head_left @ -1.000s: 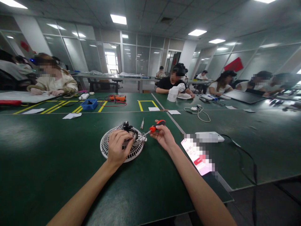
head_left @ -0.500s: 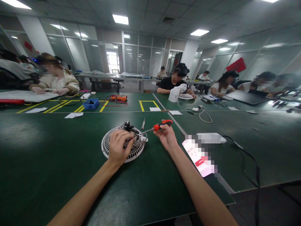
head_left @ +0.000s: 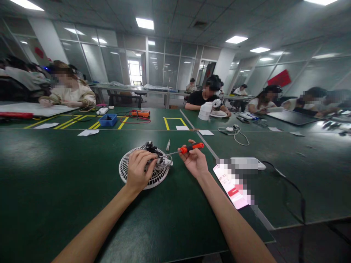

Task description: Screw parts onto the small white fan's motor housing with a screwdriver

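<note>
A round white fan grille (head_left: 123, 168) lies on the green table with a dark motor assembly (head_left: 149, 147) and wiring on top. My left hand (head_left: 139, 168) is closed over this assembly, thumb and fingers pinched near its middle; the exact part between them is hidden. From the right, my right hand (head_left: 196, 162) grips a red-and-black screwdriver (head_left: 192, 147) by its handle. The shaft slopes down leftward to the assembly beside my left fingertips, and its tip is hidden there. A small pale screwdriver-like tool (head_left: 168, 145) lies just behind the grille.
A lit phone (head_left: 230, 188) and a white power bank-like box (head_left: 245, 163) with a black cable lie right of my right arm. Farther back are a blue bin (head_left: 108, 120), an orange meter (head_left: 140, 113) and a white cable (head_left: 241, 137). Several people sit around the tables.
The screwdriver's handle has turned a little in my right hand, and the fingers around it have shifted. My left hand stays on the assembly. The whole view has moved slightly.
</note>
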`<action>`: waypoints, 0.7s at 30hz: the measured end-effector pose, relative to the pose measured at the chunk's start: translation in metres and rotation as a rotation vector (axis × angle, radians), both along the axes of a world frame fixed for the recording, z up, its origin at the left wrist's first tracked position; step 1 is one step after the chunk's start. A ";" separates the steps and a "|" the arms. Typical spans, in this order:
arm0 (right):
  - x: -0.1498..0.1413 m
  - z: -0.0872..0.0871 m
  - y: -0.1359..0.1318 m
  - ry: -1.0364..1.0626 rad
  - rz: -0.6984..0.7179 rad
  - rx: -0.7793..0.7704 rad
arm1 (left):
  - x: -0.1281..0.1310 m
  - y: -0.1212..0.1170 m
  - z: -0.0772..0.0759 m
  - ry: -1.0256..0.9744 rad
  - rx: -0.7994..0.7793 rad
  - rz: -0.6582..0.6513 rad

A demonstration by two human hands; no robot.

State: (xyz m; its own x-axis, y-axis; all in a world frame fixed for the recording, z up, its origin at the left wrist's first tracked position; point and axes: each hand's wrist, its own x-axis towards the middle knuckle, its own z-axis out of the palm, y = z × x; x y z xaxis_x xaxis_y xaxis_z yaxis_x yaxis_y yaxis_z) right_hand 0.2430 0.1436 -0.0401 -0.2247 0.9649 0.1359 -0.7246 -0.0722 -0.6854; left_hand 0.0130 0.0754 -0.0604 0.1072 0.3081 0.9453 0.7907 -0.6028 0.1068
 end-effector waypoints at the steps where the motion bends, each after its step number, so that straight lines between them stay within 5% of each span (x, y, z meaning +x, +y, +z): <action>1: 0.001 -0.001 0.000 0.023 0.019 -0.007 | 0.001 0.000 0.001 -0.004 0.001 -0.003; 21: 0.006 0.005 -0.003 0.024 0.047 -0.001 | -0.001 0.001 0.000 0.006 0.003 -0.020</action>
